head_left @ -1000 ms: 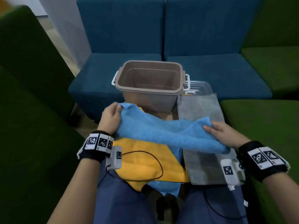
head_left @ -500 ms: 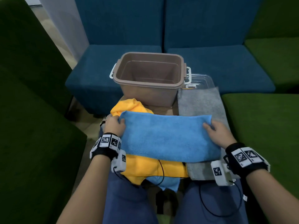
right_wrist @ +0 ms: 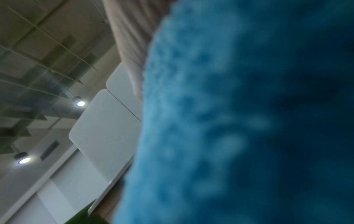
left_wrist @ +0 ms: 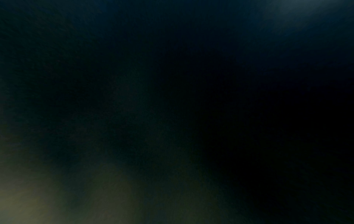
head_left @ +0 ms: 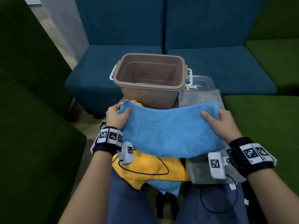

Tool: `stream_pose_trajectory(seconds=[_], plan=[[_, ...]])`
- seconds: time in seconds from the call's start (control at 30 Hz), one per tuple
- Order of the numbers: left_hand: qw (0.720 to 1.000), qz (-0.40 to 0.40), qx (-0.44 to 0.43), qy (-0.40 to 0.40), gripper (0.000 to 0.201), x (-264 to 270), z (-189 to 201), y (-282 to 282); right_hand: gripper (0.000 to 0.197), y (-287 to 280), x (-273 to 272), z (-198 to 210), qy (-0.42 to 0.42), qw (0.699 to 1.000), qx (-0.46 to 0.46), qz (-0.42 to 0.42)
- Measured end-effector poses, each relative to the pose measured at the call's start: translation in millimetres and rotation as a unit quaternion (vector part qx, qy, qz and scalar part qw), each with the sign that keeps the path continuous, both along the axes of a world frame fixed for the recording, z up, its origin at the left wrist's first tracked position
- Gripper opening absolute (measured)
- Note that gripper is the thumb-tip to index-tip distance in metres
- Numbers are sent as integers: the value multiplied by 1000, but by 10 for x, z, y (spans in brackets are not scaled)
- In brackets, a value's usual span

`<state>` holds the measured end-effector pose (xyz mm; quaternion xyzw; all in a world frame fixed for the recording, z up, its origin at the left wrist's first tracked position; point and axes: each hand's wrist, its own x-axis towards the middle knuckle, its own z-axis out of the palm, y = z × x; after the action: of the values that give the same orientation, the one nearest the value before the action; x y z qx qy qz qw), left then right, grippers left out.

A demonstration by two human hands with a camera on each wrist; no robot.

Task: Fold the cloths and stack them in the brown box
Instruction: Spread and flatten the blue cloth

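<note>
Head view: both hands grip the blue cloth (head_left: 169,131).

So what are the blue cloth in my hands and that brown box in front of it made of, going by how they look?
The blue cloth looks like microfibre or terry: a fuzzy, matte nap, and it sags softly between the hands. The brown box looks like moulded plastic: smooth walls with a faint sheen, a rolled rim and white clip handles.
</note>
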<state>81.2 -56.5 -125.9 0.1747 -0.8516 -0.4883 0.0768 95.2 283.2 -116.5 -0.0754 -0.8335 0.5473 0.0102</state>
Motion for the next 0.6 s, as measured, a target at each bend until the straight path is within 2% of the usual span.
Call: stream_pose_trajectory(seconds=[0.07, 0.17, 0.23, 0.33, 0.43, 0.53, 0.6], plan=[[1000, 16, -20, -7, 31, -24, -52, -41, 10, 91, -24, -20, 21, 998, 44, -30], [995, 6, -76, -70, 27, -20, -205, -38, 18, 192, -65, -215, -43, 995, 94, -8], [989, -6, -105, -106, 24, 29, -285, 23, 24, 208, -45, -348, -74, 992, 102, 31], [985, 4, -145, -96, 23, 107, -349, 67, 27, 172, 30, -404, -80, 989, 99, 78], [982, 23, -162, -91, 22, 162, -364, -32, 31, 236, 36, -377, -35, 997, 69, 31], [974, -31, -173, -143, 29, 205, -412, -180, 43, 345, 60, -360, -47, 994, 77, 59], [965, -61, -181, -178, 32, 245, -436, -211, 37, 363, 116, -390, -98, 976, 161, 112]])
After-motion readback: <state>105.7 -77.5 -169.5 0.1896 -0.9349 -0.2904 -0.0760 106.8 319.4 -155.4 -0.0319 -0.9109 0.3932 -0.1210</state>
